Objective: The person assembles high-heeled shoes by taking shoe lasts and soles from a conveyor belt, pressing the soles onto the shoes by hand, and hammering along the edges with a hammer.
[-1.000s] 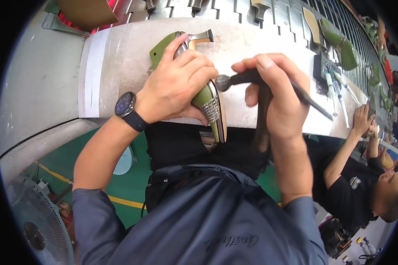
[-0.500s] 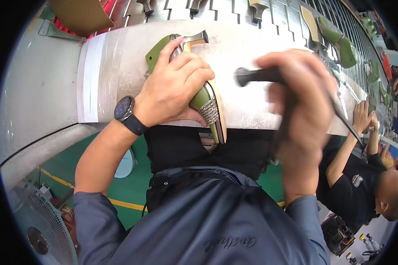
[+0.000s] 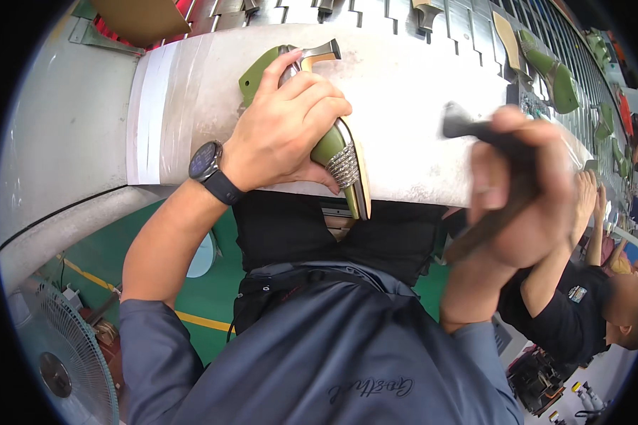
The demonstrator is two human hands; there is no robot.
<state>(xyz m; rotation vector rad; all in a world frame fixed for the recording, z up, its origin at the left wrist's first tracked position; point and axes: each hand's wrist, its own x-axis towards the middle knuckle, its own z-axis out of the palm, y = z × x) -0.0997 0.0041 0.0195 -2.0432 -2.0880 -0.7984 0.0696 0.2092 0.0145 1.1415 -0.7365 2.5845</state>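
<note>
My left hand (image 3: 290, 124) is wrapped round a high-heeled shoe (image 3: 344, 170), pressing it on its side against the pale worktop. The shoe has a band of glittery straps and sits on a green shoe last (image 3: 257, 74). Its heel (image 3: 325, 52) points to the far right, its sole faces right, and the toe reaches past the near edge. To the right, in the air and apart from the shoe, my right hand (image 3: 532, 191) grips a dark hammer (image 3: 462, 123). Motion blurs this hand and the hammer; the hammer's head points toward the shoe.
The worktop (image 3: 404, 152) ends just before my lap. Behind it runs a slatted metal conveyor (image 3: 376, 15) carrying heels and green lasts (image 3: 556, 81). A co-worker (image 3: 571, 304) is close on my right. A fan (image 3: 64, 361) stands at lower left.
My right hand with the hammer has swung away to the right, farther from the shoe. My left hand keeps its hold on the shoe; the whole view has shifted slightly.
</note>
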